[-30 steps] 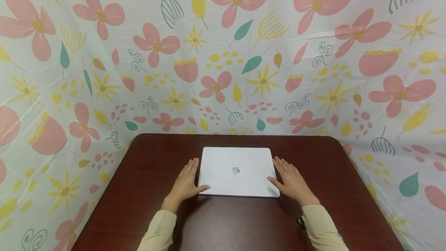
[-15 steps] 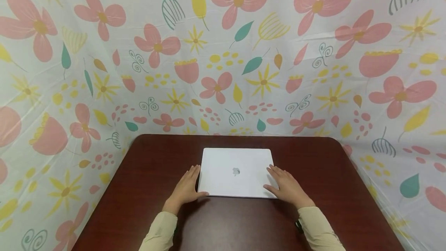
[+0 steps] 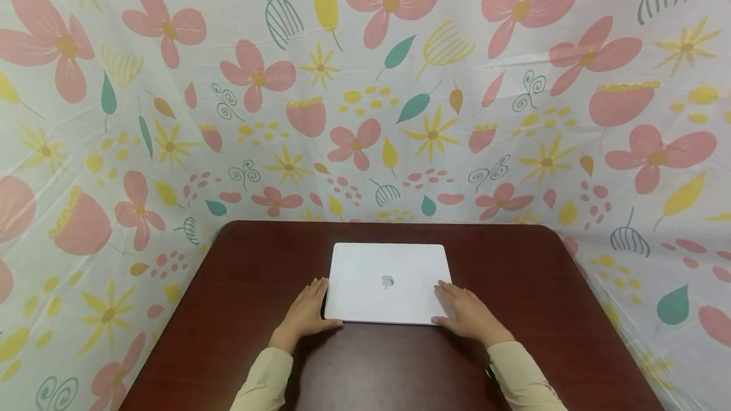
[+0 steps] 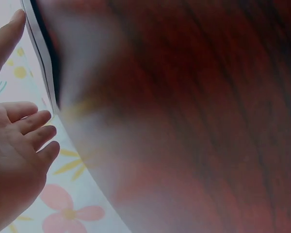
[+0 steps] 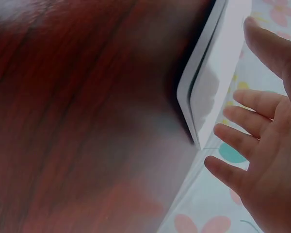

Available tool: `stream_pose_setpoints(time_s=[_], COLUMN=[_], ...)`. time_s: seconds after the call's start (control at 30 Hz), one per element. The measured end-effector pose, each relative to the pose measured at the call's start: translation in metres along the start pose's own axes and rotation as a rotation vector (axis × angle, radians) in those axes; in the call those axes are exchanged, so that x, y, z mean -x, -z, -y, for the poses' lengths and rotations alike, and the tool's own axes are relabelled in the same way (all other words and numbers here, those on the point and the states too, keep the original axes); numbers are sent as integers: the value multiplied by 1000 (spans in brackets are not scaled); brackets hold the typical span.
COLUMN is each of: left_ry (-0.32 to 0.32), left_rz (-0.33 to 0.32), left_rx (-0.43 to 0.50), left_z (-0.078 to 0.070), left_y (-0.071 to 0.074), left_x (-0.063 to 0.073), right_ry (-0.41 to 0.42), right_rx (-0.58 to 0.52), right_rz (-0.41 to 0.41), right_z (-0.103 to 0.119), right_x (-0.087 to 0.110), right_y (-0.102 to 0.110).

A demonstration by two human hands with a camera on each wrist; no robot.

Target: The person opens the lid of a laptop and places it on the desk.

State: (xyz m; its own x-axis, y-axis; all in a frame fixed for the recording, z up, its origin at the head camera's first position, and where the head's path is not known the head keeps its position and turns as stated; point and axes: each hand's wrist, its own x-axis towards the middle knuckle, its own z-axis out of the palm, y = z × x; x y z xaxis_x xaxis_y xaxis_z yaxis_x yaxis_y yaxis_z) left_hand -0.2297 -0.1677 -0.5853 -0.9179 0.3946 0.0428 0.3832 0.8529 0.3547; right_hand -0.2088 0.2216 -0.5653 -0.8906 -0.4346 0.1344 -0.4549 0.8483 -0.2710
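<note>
A closed silver laptop (image 3: 365,293) with an apple logo lies flat on the dark red-brown table (image 3: 388,366). My left hand (image 3: 305,314) is at its left edge, fingers pointing away from me and the thumb by the near left corner. In the left wrist view the fingers (image 4: 34,127) are extended and slightly bent. My right hand (image 3: 471,314) is over the near right corner, covering it in the head view. The right wrist view has the laptop's corner (image 5: 203,107) beside the spread, fairly straight fingers (image 5: 237,141); contact there cannot be told.
White cloth with pink, yellow and green flower prints (image 3: 356,113) hangs behind the table and on both sides. Beige sleeves (image 3: 264,376) cover the forearms. The tabletop extends around the laptop on all sides.
My right hand has shifted left and toward me, from the laptop's right edge to over its near right corner. The left hand has slid slightly toward me. The laptop stays in place.
</note>
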Motion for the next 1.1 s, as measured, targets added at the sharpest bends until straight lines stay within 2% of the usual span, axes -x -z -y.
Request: stream_pose_setpoints(time_s=[0.27,0.57,1.1], left_ry=[17,34,23], left_rz=[36,55,54], left_rx=[-5,-3,29], left_z=[1,4,8], left_y=[-3,-7,-7], left_x=[0,0,-1], right_ry=[44,119,104], right_rx=[18,26,37], right_rz=[8,-50,-5], right_z=[-6,-13,-20], right_x=[5,10,11], right_y=[-3,-7,-5])
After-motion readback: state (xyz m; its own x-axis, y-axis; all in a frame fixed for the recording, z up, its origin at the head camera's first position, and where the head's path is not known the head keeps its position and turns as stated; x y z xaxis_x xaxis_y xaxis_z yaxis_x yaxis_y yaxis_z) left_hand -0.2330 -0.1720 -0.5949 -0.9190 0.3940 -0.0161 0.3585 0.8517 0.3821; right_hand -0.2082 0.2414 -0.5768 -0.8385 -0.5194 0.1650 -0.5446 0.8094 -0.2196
